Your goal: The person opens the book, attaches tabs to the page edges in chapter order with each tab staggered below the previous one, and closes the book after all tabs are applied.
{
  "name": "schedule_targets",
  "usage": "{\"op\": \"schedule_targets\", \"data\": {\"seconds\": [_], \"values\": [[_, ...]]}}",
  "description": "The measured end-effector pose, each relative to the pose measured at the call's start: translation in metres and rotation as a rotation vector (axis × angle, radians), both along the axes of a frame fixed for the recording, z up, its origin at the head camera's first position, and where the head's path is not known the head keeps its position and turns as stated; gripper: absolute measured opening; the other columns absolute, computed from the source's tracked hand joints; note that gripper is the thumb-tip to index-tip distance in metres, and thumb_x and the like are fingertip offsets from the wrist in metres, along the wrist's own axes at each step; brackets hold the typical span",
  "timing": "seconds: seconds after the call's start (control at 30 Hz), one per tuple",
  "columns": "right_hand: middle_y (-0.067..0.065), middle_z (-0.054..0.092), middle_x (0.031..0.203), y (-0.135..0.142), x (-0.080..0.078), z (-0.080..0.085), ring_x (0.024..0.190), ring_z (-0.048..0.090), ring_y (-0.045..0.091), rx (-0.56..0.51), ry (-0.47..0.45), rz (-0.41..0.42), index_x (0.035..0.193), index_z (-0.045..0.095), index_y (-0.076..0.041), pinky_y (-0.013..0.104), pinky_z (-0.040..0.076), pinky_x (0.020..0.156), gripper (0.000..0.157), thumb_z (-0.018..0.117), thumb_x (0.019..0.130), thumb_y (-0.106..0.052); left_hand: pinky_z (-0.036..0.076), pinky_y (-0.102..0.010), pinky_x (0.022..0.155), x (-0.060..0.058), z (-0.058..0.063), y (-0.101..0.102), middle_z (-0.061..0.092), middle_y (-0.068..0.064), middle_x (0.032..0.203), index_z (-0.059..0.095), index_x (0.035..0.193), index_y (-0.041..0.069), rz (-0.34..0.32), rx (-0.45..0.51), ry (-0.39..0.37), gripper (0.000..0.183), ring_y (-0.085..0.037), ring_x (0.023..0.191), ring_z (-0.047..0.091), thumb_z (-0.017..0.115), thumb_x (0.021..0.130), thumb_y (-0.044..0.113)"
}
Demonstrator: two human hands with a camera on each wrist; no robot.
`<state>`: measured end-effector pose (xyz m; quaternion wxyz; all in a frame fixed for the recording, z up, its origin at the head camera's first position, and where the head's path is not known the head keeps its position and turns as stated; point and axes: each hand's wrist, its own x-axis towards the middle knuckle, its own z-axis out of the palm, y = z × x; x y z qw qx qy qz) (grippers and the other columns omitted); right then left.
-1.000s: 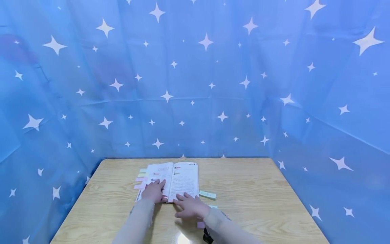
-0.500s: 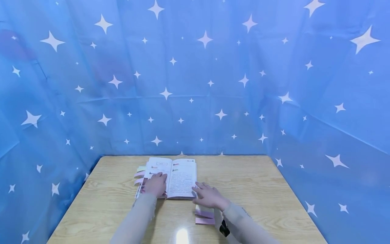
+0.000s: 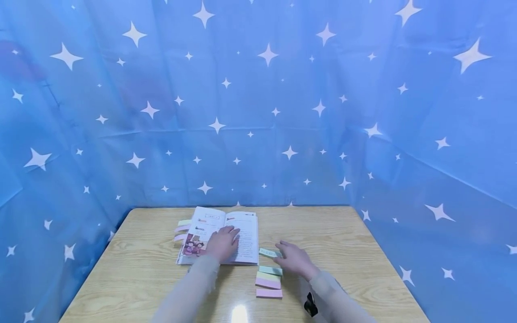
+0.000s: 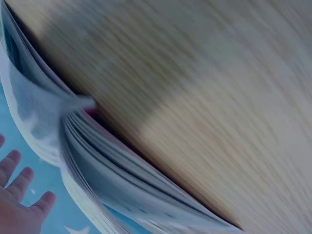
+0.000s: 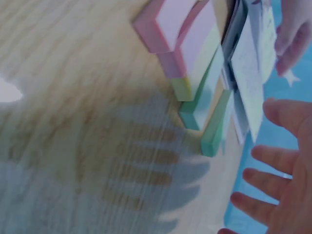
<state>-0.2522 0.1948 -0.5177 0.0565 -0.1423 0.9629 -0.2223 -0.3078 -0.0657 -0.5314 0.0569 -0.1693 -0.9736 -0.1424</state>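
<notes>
An open book (image 3: 247, 233) with printed pages lies on the table, a picture of figures on its left page. My left hand (image 3: 223, 244) lies over the middle of the book, fingers pointing to the far right; the left wrist view shows its fingers (image 4: 19, 183) extended behind raised pages. To the right of the book, my right hand (image 3: 296, 259) has its fingers spread beside a green sticky note pad (image 3: 268, 253) with writing on it. In the right wrist view nothing is between those fingers (image 5: 267, 183).
Nearer me lie another green sticky note pad (image 3: 270, 270), a yellow one (image 3: 266, 277), and two pink-purple ones, the closest being a pink pad (image 3: 269, 294). Coloured paper tabs (image 3: 181, 229) stick out from the book's left edge. A blue star-patterned curtain (image 3: 250, 112) surrounds the wooden table (image 3: 323, 233).
My left hand has slid right from the left page to the book's middle, uncovering the picture. My right hand has moved right, off the book's right page, and the pads beneath it now show.
</notes>
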Motion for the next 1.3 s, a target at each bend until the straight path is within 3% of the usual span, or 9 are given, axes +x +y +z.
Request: {"op": "schedule_targets", "data": {"seconds": [0.23,0.43,0.73,0.93,1.1,1.3], "values": [[0.024,0.051,0.137,0.008,0.004,-0.005,0.124,0.049,0.043,0.005,0.031,-0.008,0.130,0.058,0.000,0.061,0.040,0.100,0.052,0.065,0.090,-0.033,0.039,-0.057,0.102,0.007,-0.007,0.032,0.058,-0.008,0.134,0.063,0.129,0.016,-0.109,-0.025,0.022,0.040,-0.030,0.127,0.049,0.062,0.092,0.031],[0.026,0.050,0.137,0.010,0.006,-0.005,0.122,0.050,0.044,-0.007,0.032,-0.001,0.130,0.058,0.001,0.060,0.043,0.097,0.053,0.065,0.090,-0.032,0.037,-0.058,0.103,0.009,-0.016,0.050,0.056,-0.007,0.137,0.065,0.127,0.022,-0.155,-0.060,0.008,0.039,-0.030,0.130,0.046,0.065,0.091,0.036],[0.027,0.052,0.134,0.009,0.011,-0.012,0.118,0.053,0.046,-0.011,0.021,0.015,0.127,0.059,0.003,0.060,0.045,0.094,0.052,0.066,0.088,-0.031,0.033,-0.064,0.103,0.021,-0.022,0.060,0.054,-0.009,0.138,0.068,0.121,0.022,-0.145,-0.088,-0.064,0.038,-0.033,0.131,0.044,0.073,0.084,0.033],[0.026,0.051,0.136,0.015,0.013,-0.015,0.118,0.053,0.046,-0.011,0.021,-0.016,0.128,0.059,0.002,0.061,0.045,0.094,0.051,0.067,0.088,-0.029,0.032,-0.064,0.104,0.023,-0.025,0.070,0.057,-0.010,0.134,0.072,0.107,0.020,-0.143,-0.083,-0.032,0.030,-0.034,0.130,0.044,0.078,0.080,0.028],[0.026,0.051,0.136,0.022,0.011,-0.010,0.120,0.052,0.044,-0.012,0.037,-0.035,0.128,0.059,0.002,0.059,0.044,0.096,0.050,0.067,0.089,-0.027,0.031,-0.063,0.105,0.019,-0.022,0.081,0.059,-0.008,0.132,0.075,0.095,0.019,-0.142,-0.084,0.002,0.020,-0.032,0.130,0.044,0.081,0.077,0.025],[0.027,0.052,0.135,0.031,0.011,-0.003,0.120,0.052,0.044,-0.022,0.039,-0.041,0.128,0.059,0.003,0.058,0.043,0.097,0.049,0.066,0.089,-0.026,0.031,-0.061,0.106,0.012,-0.020,0.092,0.061,-0.005,0.129,0.074,0.092,0.018,-0.188,-0.104,0.045,0.020,-0.030,0.129,0.046,0.081,0.076,0.028]]}}
